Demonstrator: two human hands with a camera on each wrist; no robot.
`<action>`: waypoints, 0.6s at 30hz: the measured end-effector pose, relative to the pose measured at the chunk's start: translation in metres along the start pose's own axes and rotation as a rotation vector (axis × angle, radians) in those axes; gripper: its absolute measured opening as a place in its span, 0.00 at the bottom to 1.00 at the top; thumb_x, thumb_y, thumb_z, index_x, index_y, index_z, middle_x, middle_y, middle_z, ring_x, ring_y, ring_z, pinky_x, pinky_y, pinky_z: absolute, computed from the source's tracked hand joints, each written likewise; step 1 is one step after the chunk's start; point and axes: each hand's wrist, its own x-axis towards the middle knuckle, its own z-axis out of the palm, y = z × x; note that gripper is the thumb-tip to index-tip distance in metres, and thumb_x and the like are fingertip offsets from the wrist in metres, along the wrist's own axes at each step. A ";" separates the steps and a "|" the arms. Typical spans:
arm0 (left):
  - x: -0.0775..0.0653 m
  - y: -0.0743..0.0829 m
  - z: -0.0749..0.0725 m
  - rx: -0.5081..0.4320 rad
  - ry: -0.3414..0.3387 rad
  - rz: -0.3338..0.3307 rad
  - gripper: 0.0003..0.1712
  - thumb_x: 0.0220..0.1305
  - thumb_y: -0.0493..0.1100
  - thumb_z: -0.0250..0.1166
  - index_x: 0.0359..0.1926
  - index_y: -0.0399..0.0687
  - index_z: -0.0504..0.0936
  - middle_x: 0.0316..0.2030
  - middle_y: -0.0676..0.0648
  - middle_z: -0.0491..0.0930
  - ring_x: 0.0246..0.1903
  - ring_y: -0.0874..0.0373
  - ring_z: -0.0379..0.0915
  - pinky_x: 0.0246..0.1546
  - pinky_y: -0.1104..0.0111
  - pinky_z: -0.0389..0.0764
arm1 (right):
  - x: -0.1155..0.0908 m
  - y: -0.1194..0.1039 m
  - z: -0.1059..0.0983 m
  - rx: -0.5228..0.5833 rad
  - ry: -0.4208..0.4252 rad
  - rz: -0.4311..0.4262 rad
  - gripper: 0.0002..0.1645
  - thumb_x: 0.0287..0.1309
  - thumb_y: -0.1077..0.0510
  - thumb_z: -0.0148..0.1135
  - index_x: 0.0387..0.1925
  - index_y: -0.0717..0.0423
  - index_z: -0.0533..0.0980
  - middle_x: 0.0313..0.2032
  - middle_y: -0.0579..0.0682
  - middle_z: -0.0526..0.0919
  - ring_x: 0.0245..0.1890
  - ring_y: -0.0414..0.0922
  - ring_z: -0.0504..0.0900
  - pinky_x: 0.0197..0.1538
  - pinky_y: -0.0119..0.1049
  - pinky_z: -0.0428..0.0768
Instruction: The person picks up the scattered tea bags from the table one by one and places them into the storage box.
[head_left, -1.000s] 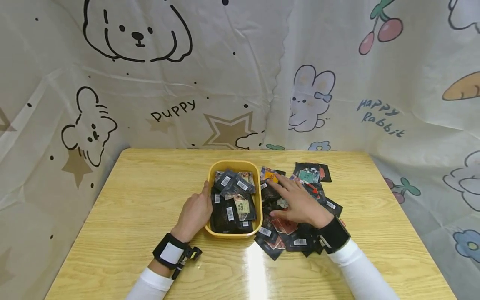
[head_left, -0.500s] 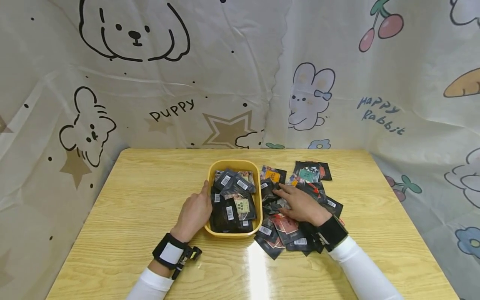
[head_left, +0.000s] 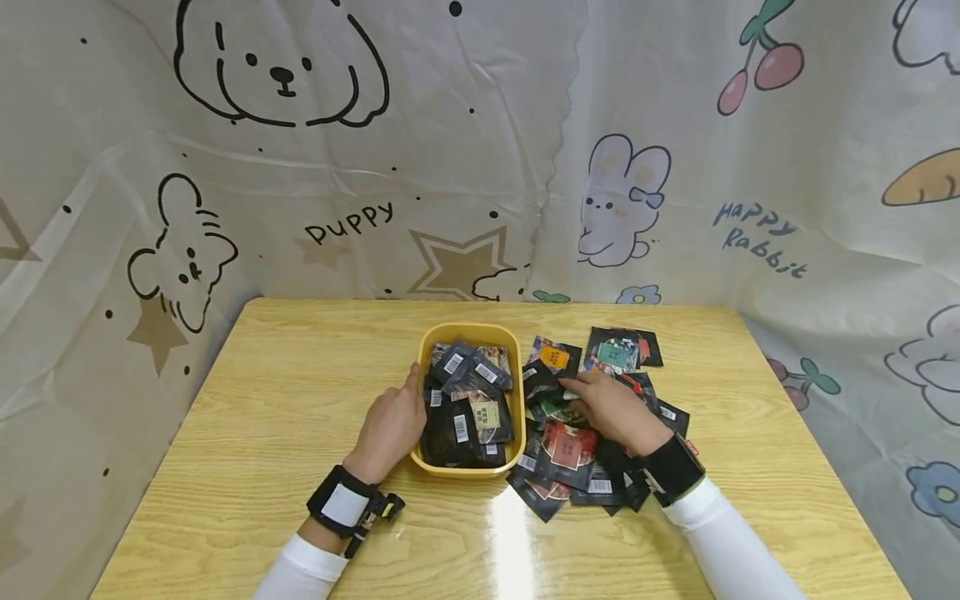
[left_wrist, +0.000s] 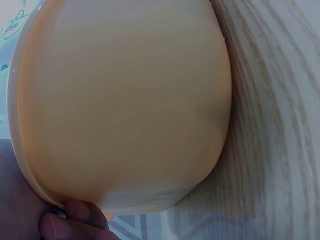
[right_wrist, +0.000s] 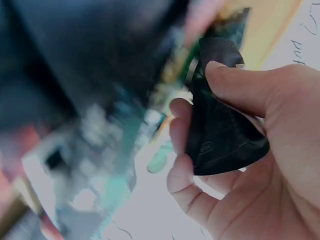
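A yellow plastic basket [head_left: 517,454] holds several black sachets [head_left: 453,429] with barcode labels. My left hand [head_left: 392,429] grips its left rim; in the left wrist view the curled fingers [left_wrist: 82,212] lie against the rim beside the smooth outer wall [left_wrist: 130,110]. To the right, a loose pile of sachets [head_left: 567,450] spreads over the table. Over this pile my right hand [head_left: 618,412] pinches a black sachet [right_wrist: 222,130] between thumb and fingers, bending it, as the right wrist view shows. Part of that sachet is hidden by the hand.
Sachets with an orange label [head_left: 553,358] and a green label [head_left: 617,354] lie at the back of the pile. The wooden table [head_left: 315,358] meets a printed cloth backdrop [head_left: 465,167] behind. Other sachets are blurred in the right wrist view.
My right hand has gone from spread fingers over the pile to pinching a black sachet. Sachets beneath have shifted, uncovering a red and a green one. My left hand stays on the rim.
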 end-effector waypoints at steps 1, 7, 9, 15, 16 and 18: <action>0.000 0.000 0.000 0.004 0.000 0.002 0.31 0.71 0.38 0.50 0.72 0.32 0.60 0.14 0.48 0.71 0.11 0.60 0.65 0.12 0.69 0.62 | -0.001 -0.001 -0.005 -0.009 0.007 0.005 0.24 0.61 0.59 0.65 0.59 0.58 0.77 0.40 0.54 0.82 0.38 0.49 0.82 0.40 0.43 0.80; 0.000 -0.001 0.001 0.010 0.017 0.024 0.31 0.70 0.37 0.51 0.71 0.31 0.61 0.15 0.47 0.73 0.11 0.60 0.65 0.11 0.69 0.62 | 0.000 -0.012 -0.036 -0.011 0.099 0.012 0.23 0.64 0.59 0.63 0.60 0.56 0.77 0.43 0.54 0.83 0.41 0.50 0.83 0.42 0.44 0.80; 0.000 -0.002 0.000 0.009 0.022 0.025 0.31 0.70 0.37 0.52 0.71 0.31 0.61 0.15 0.46 0.73 0.11 0.60 0.65 0.12 0.69 0.62 | 0.005 -0.020 -0.042 0.005 0.148 -0.030 0.24 0.64 0.59 0.62 0.62 0.55 0.75 0.44 0.53 0.82 0.42 0.49 0.82 0.43 0.43 0.80; 0.001 -0.001 -0.001 -0.011 0.007 -0.004 0.31 0.71 0.38 0.51 0.72 0.32 0.60 0.16 0.47 0.72 0.12 0.59 0.66 0.12 0.68 0.63 | 0.033 -0.051 -0.041 0.057 0.241 -0.196 0.28 0.65 0.59 0.61 0.66 0.53 0.71 0.51 0.52 0.80 0.49 0.48 0.80 0.49 0.41 0.79; 0.001 0.000 0.000 -0.016 0.001 -0.012 0.31 0.71 0.38 0.51 0.72 0.33 0.60 0.16 0.47 0.72 0.12 0.59 0.66 0.12 0.68 0.63 | 0.039 -0.055 -0.038 0.071 0.241 -0.212 0.28 0.65 0.58 0.61 0.67 0.52 0.71 0.52 0.52 0.79 0.50 0.47 0.80 0.50 0.40 0.79; 0.000 0.001 0.001 -0.022 -0.012 -0.025 0.31 0.71 0.39 0.50 0.72 0.33 0.60 0.15 0.47 0.71 0.12 0.59 0.65 0.13 0.68 0.63 | 0.049 -0.063 -0.032 0.100 0.215 -0.236 0.29 0.68 0.56 0.58 0.69 0.51 0.68 0.58 0.52 0.78 0.56 0.48 0.79 0.55 0.42 0.78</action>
